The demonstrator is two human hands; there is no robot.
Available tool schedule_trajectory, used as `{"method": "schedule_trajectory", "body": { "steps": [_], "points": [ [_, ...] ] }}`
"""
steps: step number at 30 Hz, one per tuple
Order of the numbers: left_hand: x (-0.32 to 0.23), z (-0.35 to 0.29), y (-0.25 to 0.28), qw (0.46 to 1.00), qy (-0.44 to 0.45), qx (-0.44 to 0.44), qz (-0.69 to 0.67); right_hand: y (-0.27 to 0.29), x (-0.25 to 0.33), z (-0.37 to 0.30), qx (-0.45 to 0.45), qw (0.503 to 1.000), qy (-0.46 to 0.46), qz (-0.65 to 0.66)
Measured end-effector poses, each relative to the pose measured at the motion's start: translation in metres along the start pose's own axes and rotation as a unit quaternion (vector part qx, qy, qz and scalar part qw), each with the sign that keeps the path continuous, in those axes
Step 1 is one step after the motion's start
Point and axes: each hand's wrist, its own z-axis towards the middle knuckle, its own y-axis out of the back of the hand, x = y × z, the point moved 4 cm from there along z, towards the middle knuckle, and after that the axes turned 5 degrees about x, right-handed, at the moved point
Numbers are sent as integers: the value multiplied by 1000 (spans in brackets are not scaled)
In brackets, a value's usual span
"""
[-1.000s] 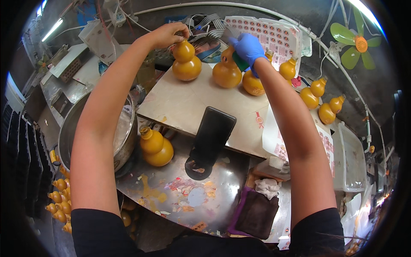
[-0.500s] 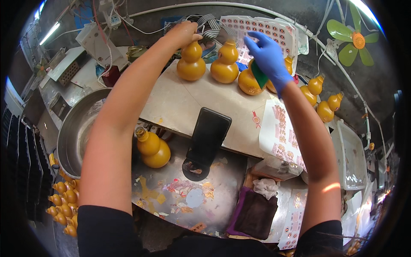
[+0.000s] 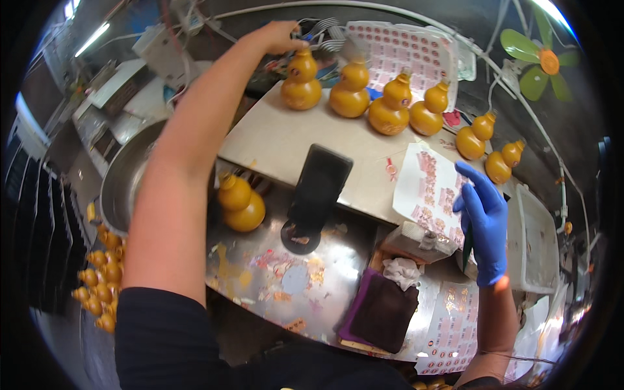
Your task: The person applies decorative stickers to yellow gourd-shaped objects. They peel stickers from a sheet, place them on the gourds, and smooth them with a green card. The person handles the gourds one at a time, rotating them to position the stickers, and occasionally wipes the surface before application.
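My left hand is at the far end of the bench, beside the top of the leftmost yellow gourd-shaped bottle. Its fingers look curled, and what they hold, if anything, is hidden. My right hand, in a blue glove, is over the right side of the bench, near a white sticker sheet. Thumb and forefinger point up and stand apart, while a dark green flat piece sticks out on the palm side, seen nearly edge-on. More gourd bottles, such as one with a small round label, stand in the row.
A black phone stands on a round base in front of the bench. Another gourd bottle is on the lower metal table. A dark cloth lies at the lower right, a steel basin at left, and a green fan hangs upper right.
My right hand has drawn back from the bottle row toward me and to the right, taking the green piece with it. The left hand has moved slightly up, and the whole view has shifted.
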Motion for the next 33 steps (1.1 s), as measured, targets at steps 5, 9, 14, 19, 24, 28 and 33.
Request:
{"method": "schedule_trajectory", "body": {
  "steps": [5,9,14,19,24,28,33],
  "points": [
    [-67,-148,99,992,-86,92,-31,26,-29,-67,-32,999,-25,-35],
    [-56,-330,160,985,53,100,-127,31,-41,-102,-34,998,-16,-50],
    [-5,-547,173,973,230,0,-7,42,-78,-118,-36,999,-22,-17],
    [24,-649,45,913,397,-63,-70,13,-42,-152,-20,999,-22,-25],
    [44,-664,-42,904,417,-97,19,12,-35,-176,-12,1000,13,11],
    [42,-649,-41,898,431,-47,76,29,-47,-198,-30,999,-19,29],
    [-7,-641,42,940,296,-165,27,32,-58,-213,-49,996,-49,48]
  ]
}}
